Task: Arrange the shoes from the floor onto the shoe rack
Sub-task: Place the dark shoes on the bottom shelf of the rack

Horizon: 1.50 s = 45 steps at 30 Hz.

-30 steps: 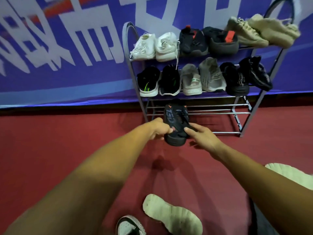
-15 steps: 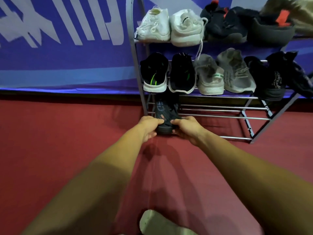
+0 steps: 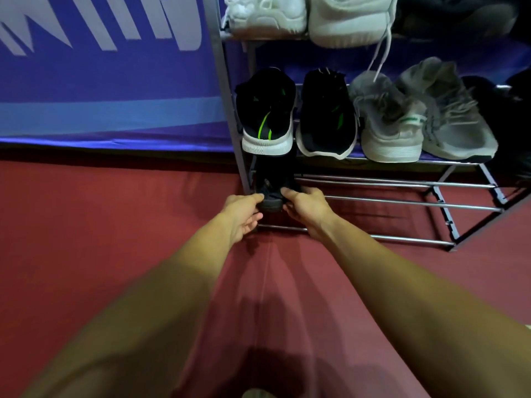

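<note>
At the shoe rack's (image 3: 223,81) lower bars, left hand (image 3: 240,211) and right hand (image 3: 307,206) grip a dark shoe (image 3: 271,198); black pair (image 3: 268,110) and grey pair (image 3: 388,119) sit above.

Wall: a blue-purple fabric banner with large white lettering (image 3: 100,81) spans the far side, with a pale blue band low down.
Floor: a smooth dark red floor (image 3: 86,225) carries soft shadows in the near middle.
Furniture: a grey metal-tube shoe rack (image 3: 225,81) stands far right against the banner.
Light: dim, even.
</note>
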Each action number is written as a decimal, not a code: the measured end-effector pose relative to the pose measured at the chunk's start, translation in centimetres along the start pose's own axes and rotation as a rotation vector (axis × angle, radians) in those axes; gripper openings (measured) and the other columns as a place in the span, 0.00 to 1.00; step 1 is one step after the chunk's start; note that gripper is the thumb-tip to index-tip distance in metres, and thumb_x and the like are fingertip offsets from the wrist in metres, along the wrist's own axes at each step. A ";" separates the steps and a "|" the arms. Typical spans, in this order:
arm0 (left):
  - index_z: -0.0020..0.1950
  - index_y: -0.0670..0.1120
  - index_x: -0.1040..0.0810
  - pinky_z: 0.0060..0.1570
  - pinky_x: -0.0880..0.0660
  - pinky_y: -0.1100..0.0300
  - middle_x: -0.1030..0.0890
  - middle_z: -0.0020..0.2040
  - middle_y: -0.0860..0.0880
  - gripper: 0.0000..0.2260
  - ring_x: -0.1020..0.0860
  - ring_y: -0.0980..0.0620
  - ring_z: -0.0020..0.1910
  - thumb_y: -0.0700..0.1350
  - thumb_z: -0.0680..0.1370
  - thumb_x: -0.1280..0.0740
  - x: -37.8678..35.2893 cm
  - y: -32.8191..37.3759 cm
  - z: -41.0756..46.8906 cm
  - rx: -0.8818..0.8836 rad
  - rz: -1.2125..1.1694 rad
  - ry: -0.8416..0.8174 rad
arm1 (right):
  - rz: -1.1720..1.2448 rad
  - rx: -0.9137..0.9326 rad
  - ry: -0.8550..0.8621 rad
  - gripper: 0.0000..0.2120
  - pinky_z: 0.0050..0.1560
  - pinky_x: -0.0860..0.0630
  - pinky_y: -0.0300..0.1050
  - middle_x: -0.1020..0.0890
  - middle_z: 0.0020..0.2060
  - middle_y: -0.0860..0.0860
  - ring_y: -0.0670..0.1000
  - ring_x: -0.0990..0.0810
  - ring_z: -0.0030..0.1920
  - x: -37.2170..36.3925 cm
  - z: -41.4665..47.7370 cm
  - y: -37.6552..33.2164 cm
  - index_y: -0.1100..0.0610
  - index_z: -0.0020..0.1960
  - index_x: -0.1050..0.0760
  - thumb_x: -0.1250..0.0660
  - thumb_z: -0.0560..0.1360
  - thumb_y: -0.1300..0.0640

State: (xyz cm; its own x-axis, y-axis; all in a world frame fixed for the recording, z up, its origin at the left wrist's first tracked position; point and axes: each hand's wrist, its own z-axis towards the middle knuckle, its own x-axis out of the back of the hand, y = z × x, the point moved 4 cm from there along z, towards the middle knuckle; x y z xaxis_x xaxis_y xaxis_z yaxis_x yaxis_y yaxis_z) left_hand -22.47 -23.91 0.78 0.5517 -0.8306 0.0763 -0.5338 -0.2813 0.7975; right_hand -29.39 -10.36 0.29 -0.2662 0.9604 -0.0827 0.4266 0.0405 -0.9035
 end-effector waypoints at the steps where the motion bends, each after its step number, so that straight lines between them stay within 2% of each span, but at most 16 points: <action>1: 0.49 0.46 0.24 0.32 0.29 0.64 0.20 0.46 0.47 0.06 0.19 0.53 0.41 0.46 0.78 0.30 0.2 0.0 0.3 0.007 -0.019 0.005 | -0.011 0.022 0.005 0.04 0.36 0.24 0.39 0.20 0.37 0.51 0.45 0.25 0.30 -0.4 0.4 0.0 0.59 0.52 0.21 0.33 0.79 0.59; 4: 0.54 0.43 0.24 0.30 0.29 0.64 0.20 0.48 0.45 0.07 0.18 0.52 0.42 0.43 0.78 0.31 0.5 -0.3 0.8 0.049 -0.054 -0.019 | -0.109 0.074 0.038 0.03 0.49 0.23 0.50 0.19 0.40 0.53 0.47 0.25 0.33 -1.4 1.1 0.3 0.56 0.50 0.22 0.34 0.78 0.58; 6: 0.52 0.42 0.23 0.31 0.30 0.64 0.20 0.48 0.45 0.04 0.18 0.51 0.42 0.39 0.78 0.31 0.5 -0.4 0.6 0.057 -0.063 -0.033 | -0.125 0.082 0.052 0.09 0.53 0.24 0.50 0.19 0.43 0.51 0.45 0.25 0.35 -1.4 1.2 0.9 0.58 0.56 0.21 0.33 0.78 0.57; 9: 0.47 0.43 0.22 0.33 0.28 0.65 0.19 0.51 0.43 0.04 0.18 0.52 0.43 0.36 0.76 0.30 0.5 -0.6 0.8 0.033 -0.089 -0.018 | -0.046 0.069 0.009 0.11 0.49 0.24 0.47 0.22 0.37 0.48 0.44 0.27 0.31 -1.0 0.6 1.2 0.60 0.60 0.23 0.33 0.78 0.59; 11: 0.54 0.42 0.22 0.33 0.27 0.66 0.18 0.51 0.42 0.08 0.18 0.52 0.43 0.35 0.76 0.30 0.4 -0.6 0.7 0.006 -0.122 -0.005 | 0.017 0.036 -0.052 0.09 0.47 0.23 0.45 0.24 0.35 0.49 0.44 0.27 0.30 -0.4 0.1 1.0 0.60 0.59 0.26 0.34 0.79 0.61; 14: 0.69 0.41 0.29 0.36 0.25 0.65 0.19 0.52 0.43 0.22 0.19 0.53 0.43 0.35 0.76 0.31 0.3 -0.6 0.2 -0.037 -0.138 -0.013 | 0.059 -0.014 -0.156 0.13 0.48 0.21 0.43 0.22 0.40 0.52 0.49 0.21 0.40 0.3 -0.9 0.4 0.60 0.64 0.29 0.35 0.80 0.63; 17: 0.75 0.43 0.34 0.40 0.25 0.63 0.19 0.56 0.44 0.26 0.19 0.54 0.45 0.35 0.77 0.33 0.3 -0.6 -0.1 -0.062 -0.119 -0.034 | 0.018 -0.045 -0.217 0.18 0.48 0.22 0.42 0.20 0.50 0.54 0.53 0.21 0.51 0.7 -2.0 0.1 0.58 0.69 0.30 0.37 0.80 0.65; 20: 0.76 0.44 0.36 0.42 0.26 0.62 0.19 0.57 0.44 0.27 0.19 0.52 0.50 0.34 0.78 0.34 0.4 -0.2 0.0 -0.071 -0.100 -0.063 | -0.020 -0.060 -0.217 0.21 0.48 0.23 0.42 0.20 0.49 0.52 0.52 0.20 0.52 0.6 -2.4 0.3 0.57 0.72 0.31 0.38 0.80 0.67; 23: 0.75 0.46 0.34 0.45 0.27 0.60 0.20 0.56 0.46 0.26 0.20 0.50 0.53 0.34 0.78 0.35 0.5 -0.1 -0.6 -0.048 -0.066 -0.091 | -0.048 -0.067 -0.177 0.21 0.48 0.22 0.43 0.21 0.45 0.52 0.53 0.23 0.50 0.5 -2.7 0.4 0.59 0.71 0.30 0.38 0.78 0.69; 25: 0.72 0.48 0.32 0.44 0.26 0.59 0.20 0.57 0.46 0.24 0.20 0.49 0.55 0.35 0.78 0.35 0.5 -0.5 -1.1 -0.033 -0.018 -0.081 | -0.084 -0.083 -0.135 0.19 0.51 0.21 0.47 0.20 0.47 0.54 0.53 0.23 0.48 1.1 -2.8 0.8 0.59 0.68 0.27 0.37 0.77 0.68; 28: 0.59 0.47 0.24 0.44 0.25 0.59 0.20 0.58 0.45 0.11 0.19 0.49 0.55 0.38 0.77 0.34 0.4 -1.7 -2.1 -0.016 0.123 -0.044 | -0.184 -0.096 -0.095 0.17 0.48 0.21 0.46 0.18 0.49 0.54 0.52 0.21 0.46 2.9 -3.8 1.7 0.57 0.65 0.25 0.35 0.76 0.65; 31: 0.50 0.49 0.22 0.43 0.26 0.60 0.20 0.56 0.47 0.04 0.18 0.49 0.54 0.41 0.77 0.33 -1.2 -3.5 -3.5 0.004 0.268 -0.093 | -0.255 -0.112 -0.058 0.16 0.45 0.23 0.44 0.19 0.47 0.53 0.51 0.21 0.44 6.0 -5.8 2.7 0.56 0.63 0.24 0.33 0.76 0.63; 36: 0.50 0.50 0.21 0.39 0.28 0.62 0.20 0.47 0.49 0.06 0.20 0.52 0.44 0.41 0.76 0.34 -7.1 -6.6 -7.4 -0.029 0.467 -0.237 | -0.245 -0.178 0.083 0.05 0.36 0.27 0.40 0.20 0.45 0.52 0.49 0.20 0.38 13.3 -10.2 5.5 0.54 0.51 0.23 0.33 0.76 0.62; 39: 0.43 0.49 0.23 0.35 0.29 0.63 0.21 0.44 0.48 0.07 0.21 0.53 0.39 0.37 0.75 0.37 -11.6 -8.6 -10.1 -0.065 0.567 -0.311 | -0.271 -0.214 0.173 0.08 0.35 0.29 0.40 0.21 0.46 0.55 0.53 0.20 0.40 17.6 -13.0 7.2 0.59 0.56 0.21 0.33 0.78 0.61; 41: 0.42 0.48 0.23 0.34 0.29 0.64 0.21 0.44 0.48 0.08 0.22 0.54 0.38 0.37 0.76 0.38 -14.5 -9.9 -11.9 -0.079 0.621 -0.361 | -0.306 -0.239 0.197 0.10 0.34 0.28 0.40 0.21 0.46 0.57 0.55 0.21 0.41 20.1 -14.8 7.9 0.63 0.58 0.21 0.33 0.78 0.61; 45: 0.47 0.49 0.23 0.31 0.30 0.65 0.22 0.42 0.50 0.07 0.22 0.55 0.36 0.39 0.76 0.38 -19.7 -12.9 -14.9 -0.088 0.720 -0.437 | -0.415 -0.261 0.238 0.03 0.34 0.27 0.41 0.21 0.42 0.58 0.55 0.21 0.40 25.6 -17.6 8.9 0.57 0.50 0.22 0.33 0.77 0.61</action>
State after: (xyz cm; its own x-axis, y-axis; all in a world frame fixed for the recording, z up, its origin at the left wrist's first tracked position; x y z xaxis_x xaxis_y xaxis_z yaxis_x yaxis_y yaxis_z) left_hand -16.92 3.29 -2.12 -0.2113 -0.9089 0.3595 -0.5979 0.4112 0.6881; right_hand -17.17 19.41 -2.44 -0.2681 0.8839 0.3832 0.5354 0.4673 -0.7035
